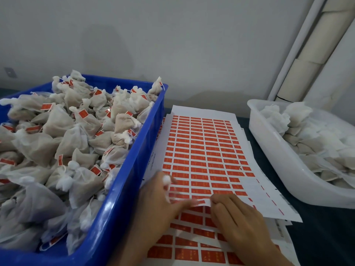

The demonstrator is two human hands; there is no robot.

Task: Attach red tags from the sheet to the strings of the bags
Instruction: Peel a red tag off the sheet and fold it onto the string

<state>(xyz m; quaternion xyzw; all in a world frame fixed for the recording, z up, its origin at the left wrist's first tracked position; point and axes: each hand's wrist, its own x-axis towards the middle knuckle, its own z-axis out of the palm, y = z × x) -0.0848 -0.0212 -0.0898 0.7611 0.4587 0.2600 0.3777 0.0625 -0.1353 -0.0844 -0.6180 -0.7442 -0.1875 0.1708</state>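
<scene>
Red tags [201, 148] in rows cover the top sheet [192, 112] of a paper stack lying under and beyond both hands. The left hand [159, 200] holds a small white bag [166, 179], its fingers stretched toward the sheet's near edge. The right hand [238, 219], just beside it, has its fingertips curled, pinching that edge. Left of the left hand stands a blue crate [134, 169] of tagged bags [63, 135]. Right of the right hand, well apart, a white tub [278, 150] holds more bags.

Your sheet [201, 143] is white, gridded with red tags [199, 160]. The crate [134, 169] is blue, its bags [57, 121] beige-white; the tub [278, 150] is translucent white.
</scene>
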